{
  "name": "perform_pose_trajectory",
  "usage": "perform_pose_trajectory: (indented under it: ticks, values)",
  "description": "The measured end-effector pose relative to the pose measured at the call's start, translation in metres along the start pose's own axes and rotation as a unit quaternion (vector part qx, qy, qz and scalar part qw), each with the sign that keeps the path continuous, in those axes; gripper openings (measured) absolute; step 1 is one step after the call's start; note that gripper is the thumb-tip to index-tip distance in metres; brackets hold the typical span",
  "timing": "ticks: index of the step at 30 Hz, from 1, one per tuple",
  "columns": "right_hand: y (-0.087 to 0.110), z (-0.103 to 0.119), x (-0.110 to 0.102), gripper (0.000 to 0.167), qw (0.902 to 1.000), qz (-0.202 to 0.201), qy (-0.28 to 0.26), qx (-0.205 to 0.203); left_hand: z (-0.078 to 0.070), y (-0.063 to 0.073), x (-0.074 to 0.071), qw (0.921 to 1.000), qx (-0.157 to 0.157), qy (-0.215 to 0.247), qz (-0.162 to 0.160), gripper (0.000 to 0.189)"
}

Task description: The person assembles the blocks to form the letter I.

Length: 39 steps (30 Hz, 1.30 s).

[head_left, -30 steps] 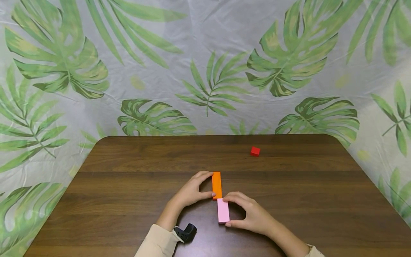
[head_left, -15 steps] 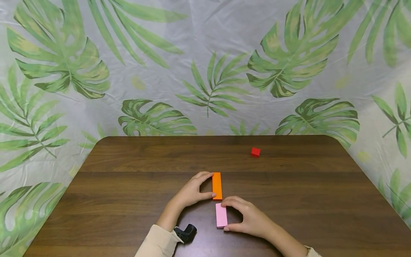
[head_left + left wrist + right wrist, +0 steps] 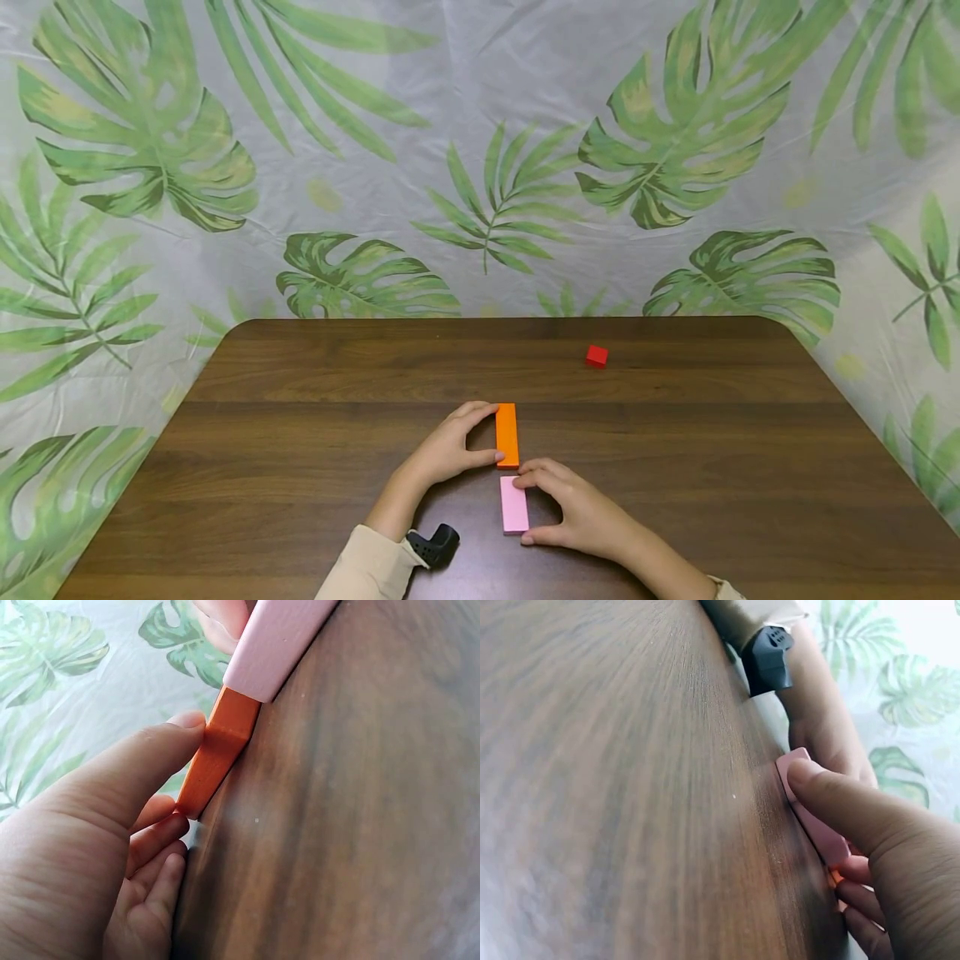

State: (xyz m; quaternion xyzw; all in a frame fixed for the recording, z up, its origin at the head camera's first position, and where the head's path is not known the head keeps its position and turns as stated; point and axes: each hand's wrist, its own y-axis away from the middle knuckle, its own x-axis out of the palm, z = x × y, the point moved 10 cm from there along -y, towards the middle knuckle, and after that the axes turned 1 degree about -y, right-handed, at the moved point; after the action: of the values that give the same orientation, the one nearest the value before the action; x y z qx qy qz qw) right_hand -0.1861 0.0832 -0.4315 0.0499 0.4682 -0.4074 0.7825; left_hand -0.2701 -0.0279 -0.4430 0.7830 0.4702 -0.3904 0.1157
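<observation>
Right grip (image 3: 588,515) seen nearest, clasped on the pink block (image 3: 514,506): near end met by the thumb, far end by the fingers, the block pinched lengthwise from its right side. Pink block appears to be laid flat on the bench (image 3: 300,433); whether it is slightly raised cannot be told. Just beyond, left grip (image 3: 444,448) is likewise engaged, the orange block (image 3: 507,435) being pinched end to end from its left side, thumb at the near end, fingers at the far. Both blocks are pointed away from the person, nearly in line, pink set a touch to the right; a narrow gap is seen between their facing ends in the head view. Step in hand is judged to be the lining-up of the two blocks, contact not yet made. For the next move, a short forward slide of the pink block would be called for, edges trued by a slight shift left, the orange block held steady lest it be knocked askew. Farther off, towards the back edge, the red block (image 3: 597,357) is touched by neither grip. Behind, a leaf-printed cloth (image 3: 502,158) is hung.
</observation>
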Motion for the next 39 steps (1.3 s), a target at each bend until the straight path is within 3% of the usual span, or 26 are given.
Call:
perform_pose_trajectory:
  ticks: [6,14,39]
  values:
    - [0.0003,-0.0014,0.0003,0.049,0.9999,0.011,-0.004,0.013,0.001,0.0,-0.0002,1.0,-0.003,0.001,0.0,0.066]
    - [0.0005,0.0005,-0.0015,0.048,0.9999,-0.009,0.005,-0.005,0.0019,-0.0004,0.0003,1.0,-0.004,-0.002,0.002,0.067]
    - [-0.0004,-0.002,-0.0013,0.053,0.9994,-0.025,0.022,0.005,0.0021,0.0006,0.0009,0.9999,-0.008,0.003,0.009,0.069]
